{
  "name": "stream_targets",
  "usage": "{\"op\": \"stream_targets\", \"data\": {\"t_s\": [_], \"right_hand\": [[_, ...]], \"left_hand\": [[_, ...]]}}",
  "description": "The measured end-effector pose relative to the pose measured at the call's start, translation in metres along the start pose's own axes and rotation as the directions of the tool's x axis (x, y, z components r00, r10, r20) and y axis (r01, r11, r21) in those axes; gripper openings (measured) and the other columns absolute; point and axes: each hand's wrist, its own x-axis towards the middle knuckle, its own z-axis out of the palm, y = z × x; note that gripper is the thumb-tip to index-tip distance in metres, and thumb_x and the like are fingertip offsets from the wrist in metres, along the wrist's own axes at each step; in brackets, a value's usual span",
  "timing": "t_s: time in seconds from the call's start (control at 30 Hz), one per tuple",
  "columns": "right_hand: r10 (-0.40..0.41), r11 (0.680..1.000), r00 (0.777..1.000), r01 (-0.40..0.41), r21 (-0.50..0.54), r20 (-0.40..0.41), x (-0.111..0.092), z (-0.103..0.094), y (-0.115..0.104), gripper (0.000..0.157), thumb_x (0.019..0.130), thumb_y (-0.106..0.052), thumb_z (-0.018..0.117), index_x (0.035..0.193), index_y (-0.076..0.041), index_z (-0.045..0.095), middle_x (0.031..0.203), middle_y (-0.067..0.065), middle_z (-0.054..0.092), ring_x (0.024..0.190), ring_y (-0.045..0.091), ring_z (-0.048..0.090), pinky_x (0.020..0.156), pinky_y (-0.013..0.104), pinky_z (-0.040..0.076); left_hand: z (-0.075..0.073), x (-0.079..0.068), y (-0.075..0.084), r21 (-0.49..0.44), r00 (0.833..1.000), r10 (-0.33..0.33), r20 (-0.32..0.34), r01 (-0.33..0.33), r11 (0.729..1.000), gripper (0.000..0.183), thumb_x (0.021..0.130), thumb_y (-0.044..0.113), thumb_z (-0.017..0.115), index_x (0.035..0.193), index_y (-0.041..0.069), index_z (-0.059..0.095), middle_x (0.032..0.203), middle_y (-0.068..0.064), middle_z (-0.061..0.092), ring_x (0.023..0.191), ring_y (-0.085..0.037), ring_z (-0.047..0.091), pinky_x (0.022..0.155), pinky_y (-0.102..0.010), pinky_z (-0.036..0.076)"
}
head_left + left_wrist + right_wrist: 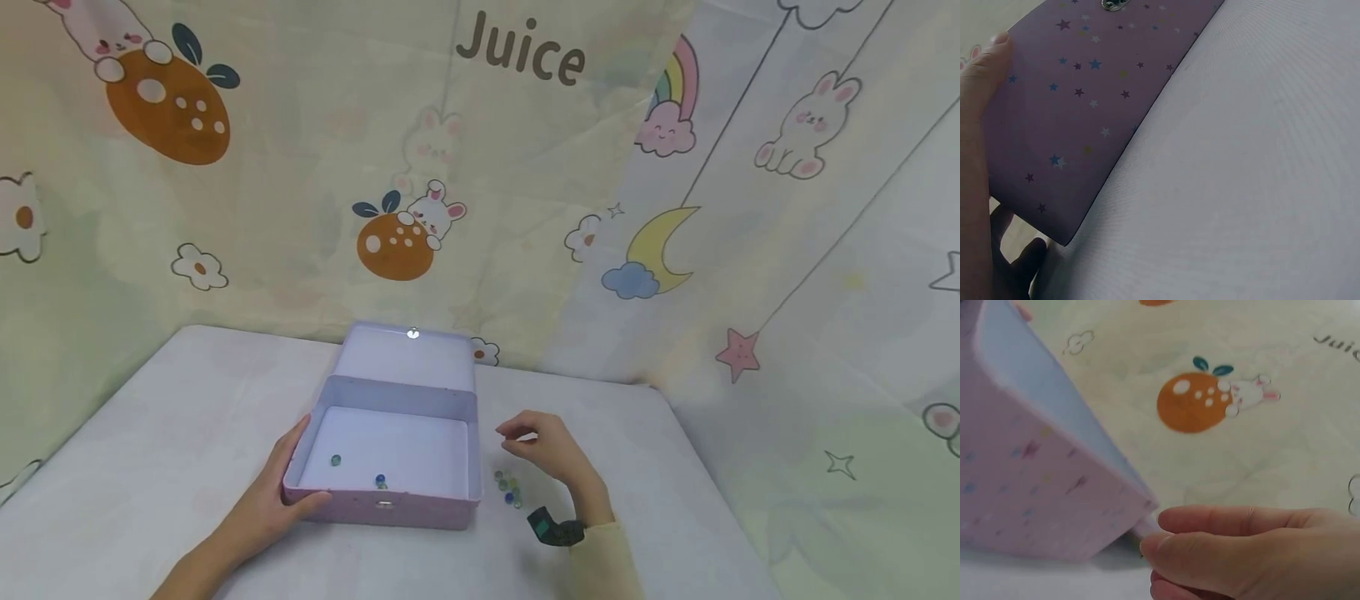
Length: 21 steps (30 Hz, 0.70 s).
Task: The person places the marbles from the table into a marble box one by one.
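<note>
A pinkish-purple case [390, 510] with printed stars and a metal clasp stands on the table, its lid [405, 358] raised at the back. My left hand [262, 492] grips its front left corner, thumb on the front face, fingers along the left side. Inside lie a green marble [336, 460] and, near the front wall, a blue marble [380, 479] touching another. My right hand [551, 446] hovers right of the case with thumb and fingers curled close together. In the right wrist view a tiny dark speck shows by the thumb tip; whether anything is pinched is unclear.
Several loose glass marbles [510, 497] lie on the white tablecloth [127, 467] between the case and my right wrist. A dark wrist device [557, 530] sits on the right wrist. A printed cloth wall [300, 208] rises behind the table.
</note>
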Motion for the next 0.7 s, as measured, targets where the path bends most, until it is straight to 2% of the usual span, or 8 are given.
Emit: {"op": "stream_targets", "data": {"t_s": [0.1,0.33,0.43,0.5,0.6,0.63,0.7], "right_hand": [[0.004,0.999,1.000,-0.004,-0.032,0.021,-0.004,0.005,0.013,0.019,0.085,-0.013,0.070,0.103,-0.009,0.072,0.100,0.006,0.070,0.091,0.014,0.064,0.083,0.033,0.056],[0.074,0.994,0.992,-0.065,-0.083,0.106,-0.006,0.013,0.030,0.015,0.084,-0.012,0.071,0.099,-0.014,0.073,0.095,-0.004,0.069,0.087,0.010,0.061,0.082,0.033,0.054],[0.092,0.993,0.988,-0.081,-0.090,0.125,-0.005,0.016,0.033,0.015,0.083,-0.013,0.072,0.098,-0.017,0.074,0.093,-0.007,0.069,0.085,0.008,0.061,0.082,0.031,0.054],[0.096,0.992,0.987,-0.085,-0.088,0.128,-0.004,0.017,0.033,0.015,0.082,-0.013,0.073,0.097,-0.017,0.074,0.092,-0.007,0.069,0.084,0.009,0.061,0.081,0.032,0.054],[0.117,0.990,0.984,-0.105,-0.089,0.135,-0.003,0.018,0.032,0.015,0.082,-0.015,0.073,0.097,-0.017,0.074,0.092,-0.007,0.068,0.084,0.009,0.060,0.081,0.032,0.054],[0.119,0.990,0.983,-0.107,-0.090,0.139,-0.002,0.019,0.032,0.015,0.082,-0.015,0.073,0.097,-0.017,0.074,0.091,-0.006,0.068,0.084,0.010,0.061,0.081,0.032,0.054],[0.130,0.988,0.981,-0.117,-0.095,0.144,-0.001,0.018,0.032,0.015,0.082,-0.015,0.073,0.097,-0.017,0.074,0.091,-0.006,0.068,0.084,0.010,0.060,0.082,0.032,0.055]], "left_hand": [[0.000,0.000,0.001,-0.001,1.000,-0.009,0.002,0.009,1.000,0.106,0.076,0.027,0.078,0.154,0.028,0.005,0.158,-0.011,0.014,0.138,-0.053,0.021,0.096,-0.076,0.026],[0.000,-0.001,0.001,0.005,0.999,-0.033,0.025,0.033,0.999,0.106,0.077,0.029,0.077,0.153,0.031,0.003,0.158,-0.011,0.012,0.138,-0.053,0.019,0.096,-0.076,0.026],[0.000,-0.001,0.000,0.001,1.000,-0.020,0.020,0.020,1.000,0.106,0.077,0.028,0.077,0.153,0.032,0.003,0.158,-0.010,0.012,0.138,-0.052,0.019,0.096,-0.076,0.025],[-0.001,-0.001,0.000,-0.011,1.000,-0.005,0.013,0.005,1.000,0.106,0.077,0.026,0.077,0.153,0.032,0.004,0.158,-0.009,0.013,0.141,-0.046,0.018,0.101,-0.073,0.023],[-0.001,-0.001,-0.001,-0.023,1.000,0.011,0.003,-0.011,1.000,0.106,0.076,0.024,0.077,0.153,0.029,0.005,0.158,-0.009,0.013,0.146,-0.024,0.015,0.105,-0.069,0.021],[-0.001,-0.001,-0.001,-0.022,1.000,0.013,0.000,-0.013,1.000,0.106,0.076,0.023,0.077,0.154,0.029,0.005,0.158,-0.009,0.014,0.146,-0.020,0.014,0.106,-0.069,0.021],[0.000,-0.001,0.000,-0.020,1.000,0.012,0.000,-0.012,1.000,0.106,0.076,0.023,0.077,0.154,0.028,0.006,0.158,-0.010,0.014,0.147,-0.022,0.014,0.105,-0.070,0.021]]}}
